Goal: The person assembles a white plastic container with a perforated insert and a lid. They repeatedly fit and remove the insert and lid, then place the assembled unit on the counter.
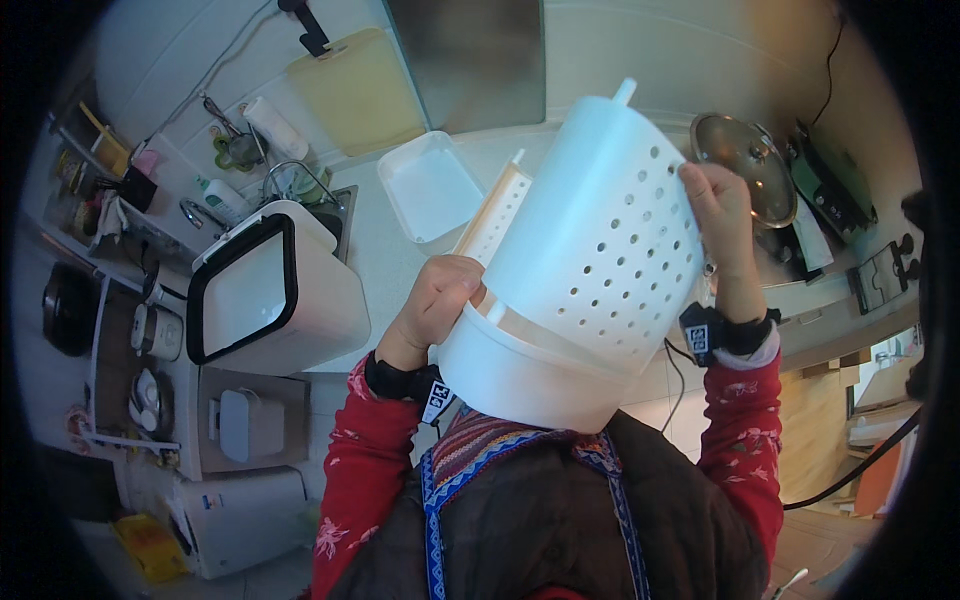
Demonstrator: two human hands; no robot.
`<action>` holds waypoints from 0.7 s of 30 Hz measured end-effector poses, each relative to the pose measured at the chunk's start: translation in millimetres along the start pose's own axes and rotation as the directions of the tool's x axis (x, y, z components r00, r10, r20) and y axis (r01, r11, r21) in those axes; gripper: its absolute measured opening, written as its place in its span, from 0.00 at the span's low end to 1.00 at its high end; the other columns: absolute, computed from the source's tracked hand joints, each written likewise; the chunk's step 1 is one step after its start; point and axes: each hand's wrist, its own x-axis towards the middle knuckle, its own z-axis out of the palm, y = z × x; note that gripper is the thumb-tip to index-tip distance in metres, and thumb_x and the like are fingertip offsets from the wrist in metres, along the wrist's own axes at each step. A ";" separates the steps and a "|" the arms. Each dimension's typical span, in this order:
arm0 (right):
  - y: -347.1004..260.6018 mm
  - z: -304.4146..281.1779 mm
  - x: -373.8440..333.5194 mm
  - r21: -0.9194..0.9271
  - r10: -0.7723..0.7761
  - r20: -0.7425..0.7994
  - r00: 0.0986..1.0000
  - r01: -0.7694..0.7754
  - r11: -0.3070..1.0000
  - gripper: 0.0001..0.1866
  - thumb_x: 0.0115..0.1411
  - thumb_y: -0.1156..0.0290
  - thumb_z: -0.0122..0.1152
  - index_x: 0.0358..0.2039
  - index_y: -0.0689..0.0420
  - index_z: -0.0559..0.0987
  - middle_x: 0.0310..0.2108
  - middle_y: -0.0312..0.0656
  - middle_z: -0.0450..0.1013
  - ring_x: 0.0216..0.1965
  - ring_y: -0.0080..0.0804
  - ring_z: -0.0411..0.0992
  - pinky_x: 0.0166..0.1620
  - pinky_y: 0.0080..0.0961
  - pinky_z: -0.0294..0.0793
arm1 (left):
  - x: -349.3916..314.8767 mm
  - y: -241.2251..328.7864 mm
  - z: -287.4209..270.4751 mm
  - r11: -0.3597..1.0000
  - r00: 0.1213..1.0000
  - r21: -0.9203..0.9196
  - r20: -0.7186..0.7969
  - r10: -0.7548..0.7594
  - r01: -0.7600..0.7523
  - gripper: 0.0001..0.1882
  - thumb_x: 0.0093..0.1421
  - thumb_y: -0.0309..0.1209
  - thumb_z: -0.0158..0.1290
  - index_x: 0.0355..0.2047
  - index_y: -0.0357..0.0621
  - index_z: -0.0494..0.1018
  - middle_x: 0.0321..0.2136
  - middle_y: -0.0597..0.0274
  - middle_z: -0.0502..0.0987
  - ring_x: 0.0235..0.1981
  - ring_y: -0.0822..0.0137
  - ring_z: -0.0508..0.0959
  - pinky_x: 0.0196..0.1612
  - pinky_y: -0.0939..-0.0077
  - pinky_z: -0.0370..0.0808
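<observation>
My left hand is closed at the rim of a white plastic tub, which rests against my front. A large white perforated plastic piece stands tilted in the tub's mouth. It is smooth on the left, has rows of round holes on the right, and a short peg sticks up from its top. My right hand grips its right edge, thumb on the face. Behind my left hand rises a narrow perforated strip with a peg; whether it joins the larger piece I cannot tell.
On the counter are a white bin with a black-rimmed opening at left and a shallow white tray behind. A sink with a tap lies far left. A lidded pan sits at right. A dark cable crosses the lower right.
</observation>
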 end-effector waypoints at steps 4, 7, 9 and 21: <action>-16.6 -0.8 20.8 0.178 -0.047 -0.004 0.999 0.047 0.983 0.25 0.61 0.53 0.55 0.19 0.65 0.75 0.12 0.27 0.63 0.16 0.14 0.58 0.20 0.16 0.56 | -1.8 -3.6 -7.5 0.931 0.968 0.278 -0.018 0.252 -0.237 0.12 0.47 0.27 0.51 0.14 0.39 0.60 0.12 0.54 0.64 0.13 0.57 0.64 0.19 0.68 0.61; -27.9 1.9 33.7 0.096 -0.050 0.077 0.996 0.042 0.994 0.25 0.61 0.52 0.54 0.21 0.65 0.77 0.14 0.30 0.68 0.17 0.14 0.62 0.22 0.15 0.61 | -6.0 -9.5 -11.1 0.972 0.998 0.235 -0.056 0.035 -0.021 0.12 0.46 0.28 0.54 0.16 0.40 0.61 0.13 0.55 0.65 0.14 0.56 0.66 0.20 0.69 0.65; -34.2 7.9 44.4 0.096 -0.054 0.079 0.995 0.046 0.994 0.25 0.61 0.52 0.54 0.22 0.64 0.78 0.15 0.33 0.71 0.17 0.15 0.65 0.23 0.15 0.63 | -6.1 -16.4 -9.8 0.987 0.997 0.161 -0.077 0.021 -0.009 0.12 0.46 0.31 0.54 0.16 0.41 0.63 0.14 0.55 0.67 0.14 0.55 0.67 0.20 0.68 0.65; -72.7 14.1 66.8 -0.458 -0.284 0.138 0.949 0.316 0.831 0.29 0.57 0.40 0.49 0.21 0.54 0.82 0.15 0.39 0.74 0.17 0.31 0.72 0.27 0.30 0.71 | -14.8 -47.2 -14.5 0.997 0.960 -0.080 -0.276 -0.040 0.019 0.22 0.60 0.34 0.39 0.08 0.43 0.61 0.07 0.61 0.63 0.11 0.66 0.64 0.18 0.71 0.60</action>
